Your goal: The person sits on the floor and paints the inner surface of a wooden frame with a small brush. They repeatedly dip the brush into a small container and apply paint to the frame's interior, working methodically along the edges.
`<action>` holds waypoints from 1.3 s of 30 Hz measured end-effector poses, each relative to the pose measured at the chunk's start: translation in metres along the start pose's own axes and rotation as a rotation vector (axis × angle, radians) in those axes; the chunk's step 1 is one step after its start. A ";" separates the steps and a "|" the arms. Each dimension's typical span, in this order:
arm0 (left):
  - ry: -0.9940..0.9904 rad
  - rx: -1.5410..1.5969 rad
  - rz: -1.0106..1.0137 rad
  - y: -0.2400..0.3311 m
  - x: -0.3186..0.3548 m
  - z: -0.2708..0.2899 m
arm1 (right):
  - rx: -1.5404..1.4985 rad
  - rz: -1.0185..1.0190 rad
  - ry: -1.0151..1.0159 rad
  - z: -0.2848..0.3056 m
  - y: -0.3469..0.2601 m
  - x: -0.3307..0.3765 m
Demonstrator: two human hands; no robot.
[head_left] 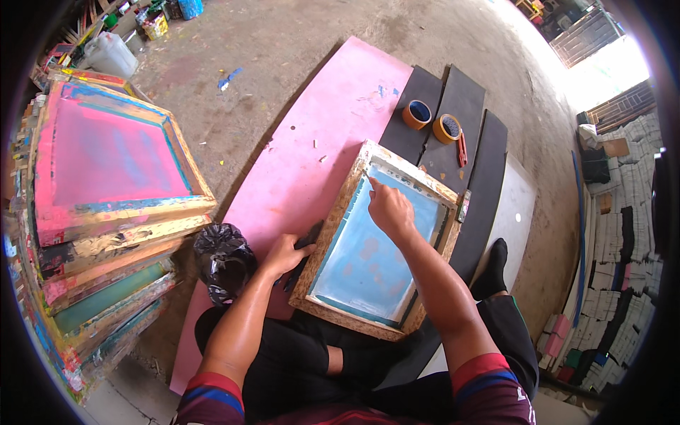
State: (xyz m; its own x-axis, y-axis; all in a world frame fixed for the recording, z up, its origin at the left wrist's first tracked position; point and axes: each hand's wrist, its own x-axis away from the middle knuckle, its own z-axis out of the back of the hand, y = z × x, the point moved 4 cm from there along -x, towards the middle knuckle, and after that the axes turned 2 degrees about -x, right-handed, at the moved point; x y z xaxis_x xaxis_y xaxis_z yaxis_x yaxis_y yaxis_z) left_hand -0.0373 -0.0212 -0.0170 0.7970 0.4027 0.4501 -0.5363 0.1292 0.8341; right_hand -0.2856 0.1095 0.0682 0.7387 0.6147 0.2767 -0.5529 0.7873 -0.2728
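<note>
**A:** Start with the biggest thing. What is there, taken from the wooden screen frame?

**B:** The pink board is largest; it runs under the frame and away up and to its left. Well off to the frame's left stands a stack of painted frames, pink and teal, tilted on edge. Beyond the frame's far corner lie dark foam sheets, carrying two rolls of tape and a small red tool.

**A:** And the frame itself?

**B:** It lies flat in front of the seated person, resting partly on the board. Its long axis runs from near the lap up and slightly right toward the tape. Pale blue mesh fills it, with faint reddish blotches.

**A:** Which hand is on it?

**B:** Both, differently. The left hand sits at the frame's left rail, fingers curled around a dark flat thing held against the outer edge; I cannot tell what that thing is. A black plastic bag lies just left of that hand.

**A:** The right?

**B:** The right hand is over the mesh in the frame's upper half, loosely closed with the forefinger out, its tip touching the mesh near the far left inner corner. It holds nothing. So the mesh lies directly beneath it, with most of the screen stretching back toward the lap.
</note>
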 end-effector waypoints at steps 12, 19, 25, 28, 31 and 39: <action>-0.018 0.088 0.043 -0.016 -0.010 -0.007 | -0.351 0.042 0.045 -0.031 0.038 -0.015; -0.044 0.093 0.086 -0.024 -0.010 -0.006 | -0.598 -0.070 -0.045 -0.033 0.032 -0.007; -0.091 0.088 0.128 -0.027 -0.008 -0.003 | -0.218 -0.039 -0.099 -0.010 0.022 0.006; -0.076 0.089 0.105 -0.022 -0.008 -0.005 | -0.230 0.039 -0.064 -0.013 0.036 -0.002; -0.072 0.111 0.094 -0.027 -0.012 -0.007 | -0.536 0.117 0.021 -0.047 0.065 -0.021; -0.122 0.092 0.128 -0.027 -0.014 -0.007 | -0.524 0.186 0.111 -0.050 0.073 -0.029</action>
State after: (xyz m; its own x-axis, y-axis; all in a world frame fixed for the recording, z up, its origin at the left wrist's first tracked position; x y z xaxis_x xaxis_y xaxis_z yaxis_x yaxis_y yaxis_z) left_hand -0.0361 -0.0239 -0.0476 0.7548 0.2970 0.5849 -0.6121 -0.0016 0.7908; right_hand -0.3278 0.1473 -0.0061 0.6986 0.7099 0.0893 -0.4335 0.5193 -0.7364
